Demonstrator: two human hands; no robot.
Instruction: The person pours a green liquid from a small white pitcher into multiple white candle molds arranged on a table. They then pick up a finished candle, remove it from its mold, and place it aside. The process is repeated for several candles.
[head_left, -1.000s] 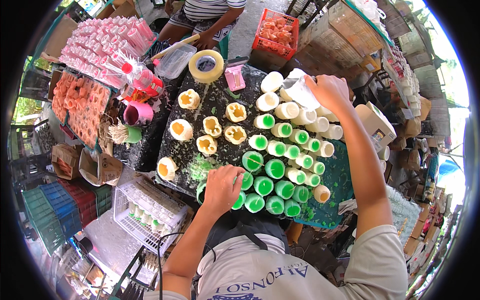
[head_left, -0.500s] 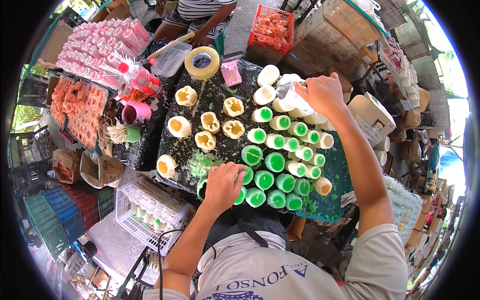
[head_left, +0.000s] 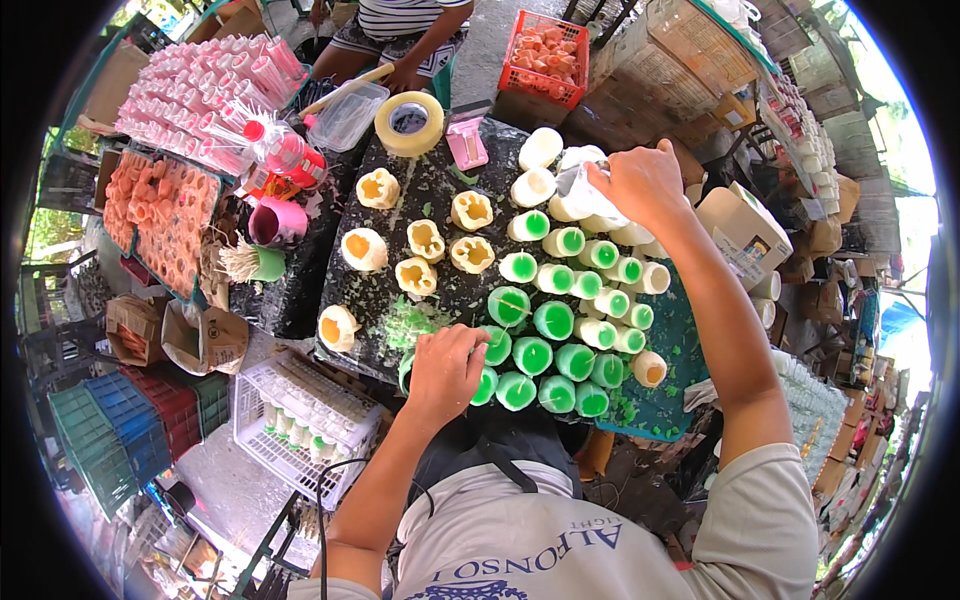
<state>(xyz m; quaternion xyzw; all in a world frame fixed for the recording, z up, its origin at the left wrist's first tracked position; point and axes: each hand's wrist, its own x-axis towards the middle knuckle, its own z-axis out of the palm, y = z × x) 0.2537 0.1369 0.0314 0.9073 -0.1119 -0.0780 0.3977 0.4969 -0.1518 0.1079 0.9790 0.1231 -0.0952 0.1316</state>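
Note:
At the far right of the black table, my right hand (head_left: 650, 183) is closed on a crumpled whitish cloth (head_left: 577, 182). The cloth lies against white candle cups at the back of a cluster. By the near table edge, my left hand (head_left: 447, 368) is curled beside several green candles (head_left: 515, 391); its fingers are mostly hidden beneath it. Green wax with wicks shows in the white cups (head_left: 601, 254) to the right. Cream, flower-rimmed wax cups (head_left: 472, 210) stand apart on the left half, near green shavings (head_left: 408, 322).
A tape roll (head_left: 409, 124) and a pink scraper-like tool (head_left: 467, 143) lie at the back. Left are a red-capped bottle (head_left: 285, 155), a pink cup (head_left: 275, 222) and pink-white candles (head_left: 205, 88). A white crate (head_left: 300, 412) stands low left. Another person (head_left: 400, 40) sits opposite.
The whole view has shifted slightly. My right hand still grips the cloth in nearly the same place, and my left hand has hardly moved.

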